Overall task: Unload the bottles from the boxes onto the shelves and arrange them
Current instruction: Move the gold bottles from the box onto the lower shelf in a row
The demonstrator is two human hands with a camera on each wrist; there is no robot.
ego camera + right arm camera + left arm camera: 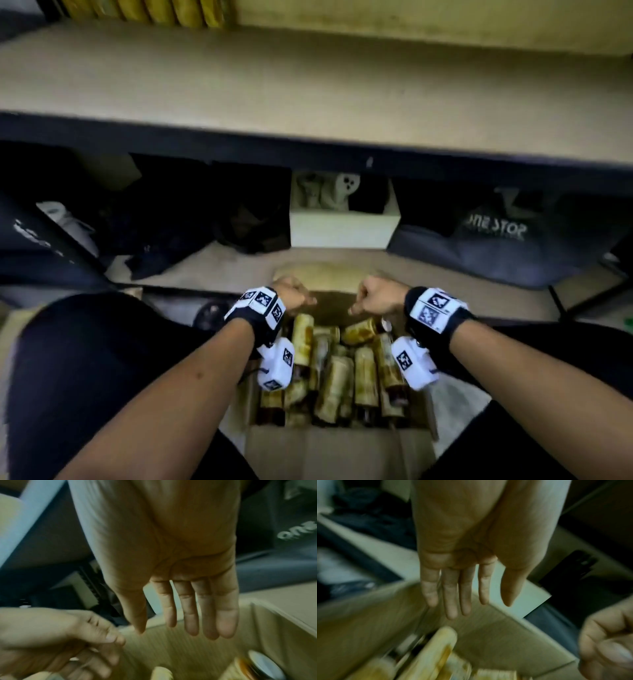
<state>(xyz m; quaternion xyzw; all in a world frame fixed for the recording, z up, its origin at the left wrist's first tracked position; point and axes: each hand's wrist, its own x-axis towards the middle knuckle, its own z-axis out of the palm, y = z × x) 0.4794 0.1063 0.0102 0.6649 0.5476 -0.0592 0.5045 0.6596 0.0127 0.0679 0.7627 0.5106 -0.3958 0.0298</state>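
An open cardboard box (337,452) sits on the floor between my knees. Several amber bottles (342,377) with cream and yellow labels lie jumbled in it. Both hands hover over the far end of the box, wrists bent and fingers pointing down. My left hand (293,296) holds nothing, and its fingers (453,595) hang relaxed above a labelled bottle (433,655). My right hand (378,296) is empty too, its fingers (188,608) hanging over the box's far wall, with a capped amber bottle (264,665) below. A beige shelf board (308,85) spans the view above.
A row of yellow items (147,10) stands at the back left of the upper shelf. Under it, the lower shelf holds a white box (342,229), a black bag (250,212) and a dark bag with lettering (496,236). My dark-trousered knees flank the box.
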